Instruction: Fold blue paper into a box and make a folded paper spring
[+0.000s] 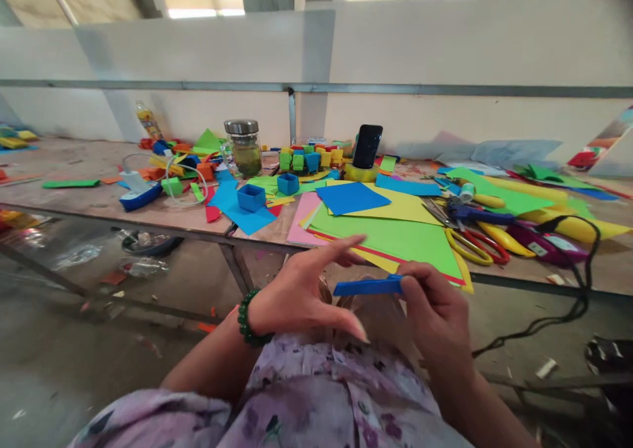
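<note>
Over my lap, my right hand (438, 309) pinches one end of a folded strip of blue foam or card (368, 286). The strip points left, toward my other hand. My left hand (304, 289), with a green bead bracelet at the wrist, is beside the strip's free end, its thumb and fingers spread wide and holding nothing. Just beyond both hands, a stack of coloured sheets (390, 237) lies at the table edge, with a blue sheet (352, 198) on top. Two small blue open boxes (251, 198) stand to the left of the stack.
Scissors (477, 245), a purple tool with a black cord (554, 245) and yellow rolls lie at right. A phone (368, 146) leans upright behind the stack. A glass jar (245, 150), small coloured blocks (311, 159) and a blue-and-white device with a cable (140, 191) stand farther left.
</note>
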`<state>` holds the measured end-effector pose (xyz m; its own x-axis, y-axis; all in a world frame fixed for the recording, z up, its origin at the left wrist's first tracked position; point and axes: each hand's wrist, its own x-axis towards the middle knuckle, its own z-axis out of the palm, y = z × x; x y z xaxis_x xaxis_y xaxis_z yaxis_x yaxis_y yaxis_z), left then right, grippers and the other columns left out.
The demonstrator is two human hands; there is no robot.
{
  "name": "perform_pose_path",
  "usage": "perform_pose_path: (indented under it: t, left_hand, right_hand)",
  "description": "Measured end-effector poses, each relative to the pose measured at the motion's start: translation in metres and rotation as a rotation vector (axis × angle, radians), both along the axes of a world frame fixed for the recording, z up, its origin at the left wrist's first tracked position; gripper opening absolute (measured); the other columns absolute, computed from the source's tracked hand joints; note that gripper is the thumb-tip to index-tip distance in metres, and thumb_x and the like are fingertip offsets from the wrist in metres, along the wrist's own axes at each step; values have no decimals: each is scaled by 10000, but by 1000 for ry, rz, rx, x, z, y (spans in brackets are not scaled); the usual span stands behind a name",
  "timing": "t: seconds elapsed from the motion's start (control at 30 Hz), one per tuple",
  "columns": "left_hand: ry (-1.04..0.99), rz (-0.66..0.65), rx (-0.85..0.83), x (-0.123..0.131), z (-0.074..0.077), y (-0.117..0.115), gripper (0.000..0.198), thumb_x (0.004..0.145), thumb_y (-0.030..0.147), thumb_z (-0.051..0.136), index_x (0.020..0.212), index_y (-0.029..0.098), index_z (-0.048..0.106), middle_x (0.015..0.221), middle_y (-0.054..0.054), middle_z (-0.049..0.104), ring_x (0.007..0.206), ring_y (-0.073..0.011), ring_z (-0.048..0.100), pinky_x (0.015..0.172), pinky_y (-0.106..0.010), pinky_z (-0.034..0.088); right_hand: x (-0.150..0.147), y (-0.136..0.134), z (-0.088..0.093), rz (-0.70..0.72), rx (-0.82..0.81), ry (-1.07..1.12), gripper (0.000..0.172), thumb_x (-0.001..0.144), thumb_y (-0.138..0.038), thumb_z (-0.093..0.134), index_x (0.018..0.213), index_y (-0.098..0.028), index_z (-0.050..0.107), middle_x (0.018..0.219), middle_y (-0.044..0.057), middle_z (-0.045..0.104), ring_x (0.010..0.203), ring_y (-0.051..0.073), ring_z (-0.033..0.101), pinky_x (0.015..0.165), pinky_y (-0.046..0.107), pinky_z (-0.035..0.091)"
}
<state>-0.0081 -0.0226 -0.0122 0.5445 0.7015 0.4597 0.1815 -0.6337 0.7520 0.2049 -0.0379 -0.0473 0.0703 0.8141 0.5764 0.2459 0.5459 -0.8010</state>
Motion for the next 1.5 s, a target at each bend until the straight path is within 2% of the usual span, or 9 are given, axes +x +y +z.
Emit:
perform_pose_path:
  t: [0.1, 0.2, 0.4, 0.53, 0.67, 0.8, 1.07, 1.37, 1.5]
  left_hand:
    - [-179, 3, -168, 12, -14, 6, 967, 611, 650, 712, 1416, 208, 408, 1332, -147, 542, 1183, -275, 540, 997, -368, 430]
    - [-180, 23, -146, 38, -31, 11, 715, 779, 579, 623, 1349, 163, 508, 1399, -163, 492, 1294, -290, 448, 1092, -410, 347]
    - [-292, 113, -370, 62, -35, 24, 385, 968, 371, 399, 1144, 148, 659, 1176, -104, 670, 1093, -206, 608, 1019, -341, 428]
    - [-236, 169, -370, 55, -33, 34, 356, 969, 340, 392, 1023, 126, 671, 931, -84, 700, 881, -179, 631, 863, -296, 479]
    - [26, 30, -249, 51, -31, 36, 263, 948, 270, 398, 925, 129, 620, 811, -66, 643, 723, -150, 552, 707, -258, 448]
    - [139, -41, -158, 51, -30, 33, 206, 940, 235, 383, 849, 152, 548, 830, -65, 620, 734, -148, 521, 710, -259, 418]
    - [158, 29, -113, 46, -48, 15, 197, 963, 219, 322, 833, 175, 463, 756, -24, 533, 691, -137, 462, 661, -259, 386]
    - [111, 120, -97, 38, -88, -15, 155, 954, 201, 338, 875, 176, 469, 773, -36, 543, 713, -149, 486, 675, -266, 400]
    - [130, 129, -127, 36, -89, -19, 198, 967, 224, 310, 831, 179, 447, 755, -31, 524, 694, -143, 469, 655, -263, 389]
  right_hand:
    - [-11, 8, -10, -19, -84, 385, 151, 885, -346, 591, 824, -210, 612, 574, -42, 506, 498, 90, 459, 451, 182, 389]
    - [-27, 16, -15, 38, -155, 524, 184, 861, -378, 617, 801, -205, 607, 530, -43, 517, 457, 94, 474, 428, 185, 411]
    - [-24, 29, -17, 98, -153, 179, 179, 863, -344, 599, 762, -198, 621, 625, -8, 632, 539, 131, 578, 515, 225, 498]
    - [6, 27, -5, -62, -58, -231, 62, 821, -276, 653, 796, -220, 649, 574, -41, 604, 471, 107, 539, 443, 198, 430]
    - [17, 28, 14, -72, -117, -277, 344, 780, -311, 708, 1104, -237, 621, 674, -29, 597, 533, 117, 551, 466, 209, 463]
    - [12, 36, 19, 72, -145, -271, 114, 801, -290, 685, 723, -213, 654, 627, -17, 615, 549, 118, 563, 497, 213, 476]
    - [13, 25, 2, 172, -320, -106, 101, 746, -291, 745, 763, -204, 697, 696, 2, 687, 618, 148, 634, 555, 231, 520]
    - [7, 9, -28, 335, -280, -134, 59, 786, -218, 709, 788, -220, 650, 726, 3, 667, 650, 147, 633, 581, 254, 515]
    - [3, 6, -29, 301, -210, -188, 53, 792, -223, 707, 795, -216, 654, 740, 7, 678, 661, 149, 642, 593, 256, 530]
